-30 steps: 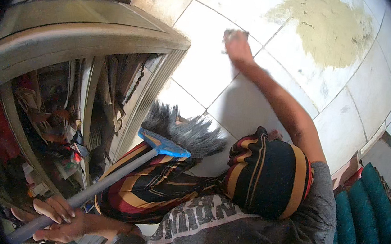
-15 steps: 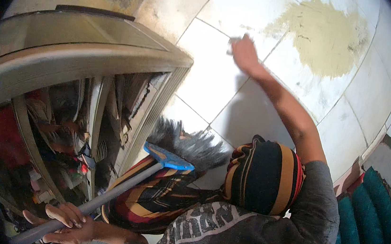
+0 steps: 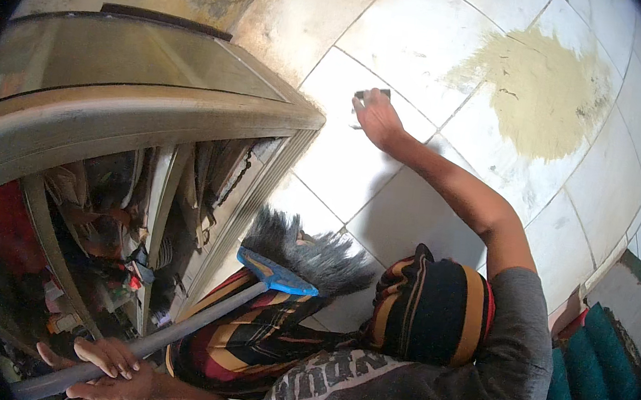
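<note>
White tiles (image 3: 430,51) are spreading behind the long grey-handled, blue-headed, black-bristled broom (image 3: 207,316); your left hand (image 3: 118,376) is gripping it well apart from its head (image 3: 281,277). Your right hand (image 3: 380,120) is pinching a small dark object (image 3: 372,94) at its fingertips.

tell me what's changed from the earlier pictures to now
The right hand has moved left over the tiles, nearer the cabinet, a small dark thing in its fingers. The view shifted slightly. Nothing was visibly grabbed or released; the left hand stays on the broom handle.
</note>
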`<state>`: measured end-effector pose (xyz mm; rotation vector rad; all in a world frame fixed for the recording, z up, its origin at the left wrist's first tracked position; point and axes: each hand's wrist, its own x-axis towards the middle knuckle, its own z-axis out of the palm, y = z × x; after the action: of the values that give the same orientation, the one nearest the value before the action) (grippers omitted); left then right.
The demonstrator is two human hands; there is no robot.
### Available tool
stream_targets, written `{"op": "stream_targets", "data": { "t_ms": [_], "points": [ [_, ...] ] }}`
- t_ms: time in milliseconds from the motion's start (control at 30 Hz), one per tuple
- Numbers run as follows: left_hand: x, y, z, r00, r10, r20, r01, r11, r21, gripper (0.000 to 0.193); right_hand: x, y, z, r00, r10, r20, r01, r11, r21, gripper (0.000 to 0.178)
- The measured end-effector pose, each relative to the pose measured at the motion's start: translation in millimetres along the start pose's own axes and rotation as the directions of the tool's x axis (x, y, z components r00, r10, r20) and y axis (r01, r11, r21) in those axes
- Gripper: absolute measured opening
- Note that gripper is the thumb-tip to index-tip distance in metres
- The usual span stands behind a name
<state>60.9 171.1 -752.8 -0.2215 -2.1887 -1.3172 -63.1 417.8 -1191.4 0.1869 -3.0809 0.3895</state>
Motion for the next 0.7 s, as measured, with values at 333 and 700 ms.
{"op": "stream_targets", "data": {
  "t_ms": [333,700],
  "points": [
    [27,-35,-44,0.934,0.083,0.348,0.072,0.908,-0.412,0.073,48,21,33,0.967,0.181,-0.177,-0.183,0.983,0.007,0.025],
    [46,-31,-10,0.706,0.254,0.661,0.225,0.805,-0.55,0.053,67,70,-2,0.937,0.145,-0.319,-0.166,0.985,-0.039,0.018]
  ]
}}
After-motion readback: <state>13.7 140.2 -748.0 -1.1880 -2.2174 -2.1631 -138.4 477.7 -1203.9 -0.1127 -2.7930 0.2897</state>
